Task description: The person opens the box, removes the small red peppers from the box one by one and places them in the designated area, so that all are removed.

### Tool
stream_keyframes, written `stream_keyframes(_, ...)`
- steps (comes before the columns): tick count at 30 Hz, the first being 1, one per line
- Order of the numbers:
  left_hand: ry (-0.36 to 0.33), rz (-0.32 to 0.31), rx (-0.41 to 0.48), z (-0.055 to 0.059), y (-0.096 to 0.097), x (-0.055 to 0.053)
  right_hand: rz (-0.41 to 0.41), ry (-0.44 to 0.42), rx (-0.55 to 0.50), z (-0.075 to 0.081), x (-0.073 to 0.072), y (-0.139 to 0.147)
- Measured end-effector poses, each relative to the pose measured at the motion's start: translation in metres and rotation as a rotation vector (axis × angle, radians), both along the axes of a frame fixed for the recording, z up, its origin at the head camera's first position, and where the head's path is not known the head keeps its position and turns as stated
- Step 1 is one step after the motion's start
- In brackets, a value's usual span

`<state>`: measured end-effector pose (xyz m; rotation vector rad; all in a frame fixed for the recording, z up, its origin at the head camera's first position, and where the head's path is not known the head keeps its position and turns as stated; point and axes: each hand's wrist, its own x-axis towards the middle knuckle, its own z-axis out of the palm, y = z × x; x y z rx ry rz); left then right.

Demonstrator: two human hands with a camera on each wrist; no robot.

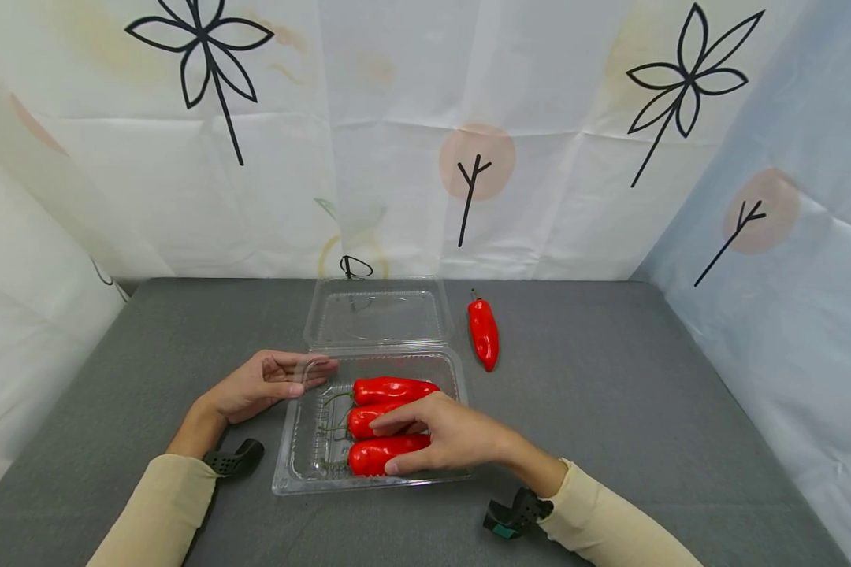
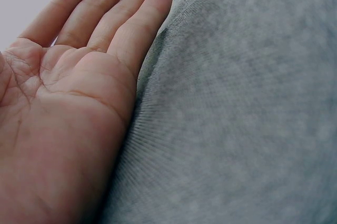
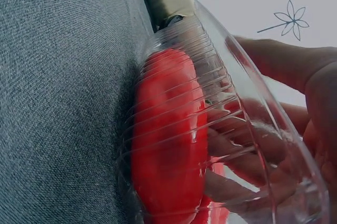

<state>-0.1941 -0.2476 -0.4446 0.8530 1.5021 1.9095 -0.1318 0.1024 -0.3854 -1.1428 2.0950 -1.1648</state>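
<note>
A clear plastic clamshell container [image 1: 299,441] lies with its lid folded back in the head view. Three red peppers lie side by side in its base: a far pepper [image 1: 390,390], a middle pepper [image 1: 361,422] and a near pepper [image 1: 379,455]. My right hand [image 1: 461,433] reaches over the right rim, fingers over the middle pepper and thumb beside the near one. Through the ribbed wall in the right wrist view, the near pepper [image 3: 168,139] shows below the spread fingers. My left hand [image 1: 262,386] rests at the container's left side, fingers extended, palm exposed.
Another red pepper [image 1: 484,332] lies on the grey tabletop [image 1: 610,394], right of the upturned lid [image 1: 379,315]. A patterned white cloth [image 1: 397,157] hangs behind the table and along its sides.
</note>
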Motion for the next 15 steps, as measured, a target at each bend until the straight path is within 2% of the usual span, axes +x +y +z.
stream_keyframes(7,0.0,0.0,0.006,-0.0011,-0.0005,-0.0004,0.041,0.084,0.044,0.0005,-0.0007,0.0007)
stream_keyframes(15,-0.002,0.009,-0.001,0.0003,0.0002,0.0003,0.082,0.107,0.082,-0.0022,-0.0018,0.0011)
